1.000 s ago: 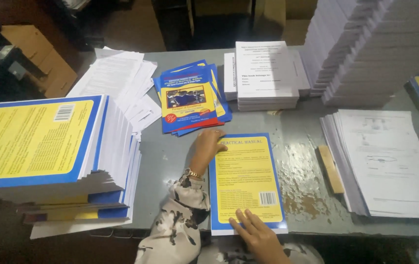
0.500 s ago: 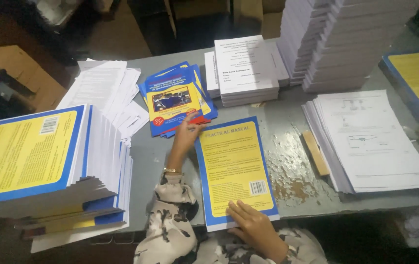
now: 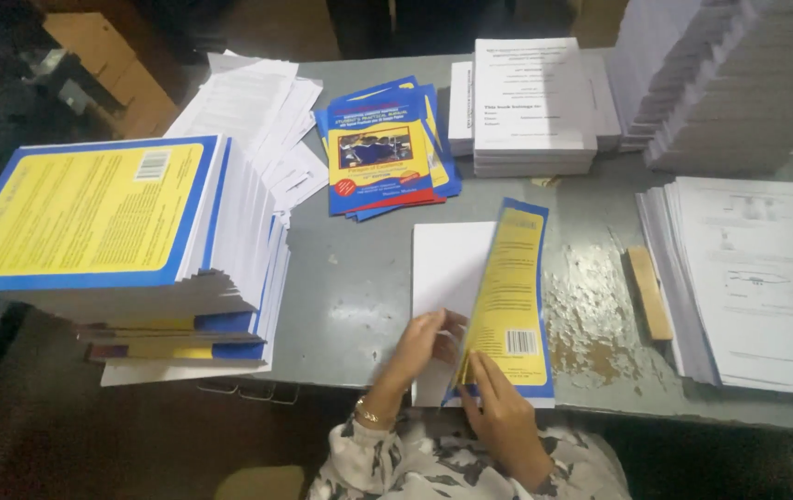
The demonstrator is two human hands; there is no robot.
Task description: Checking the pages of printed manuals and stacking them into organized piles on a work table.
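Grey and scratched, the table (image 3: 359, 287) holds a yellow and blue book cover (image 3: 507, 296) at its near edge. The right hand (image 3: 505, 417) pinches the cover's bottom, and the left hand (image 3: 419, 347) lies flat with spread fingers on the white inside page (image 3: 447, 268). Farther back lie blue booklets (image 3: 382, 153) and white paper stacks (image 3: 530, 102).

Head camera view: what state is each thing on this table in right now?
Yellow-and-blue cover: half folded, right part raised over its white inside.
Left hand: pressing the white inside flat.
Right hand: gripping the cover's near edge.
Loose covers: fanned, face up.
Bound books: stacked, back cover up.
Printed sheets: piled flat.
Wooden block: lying flat, untouched.
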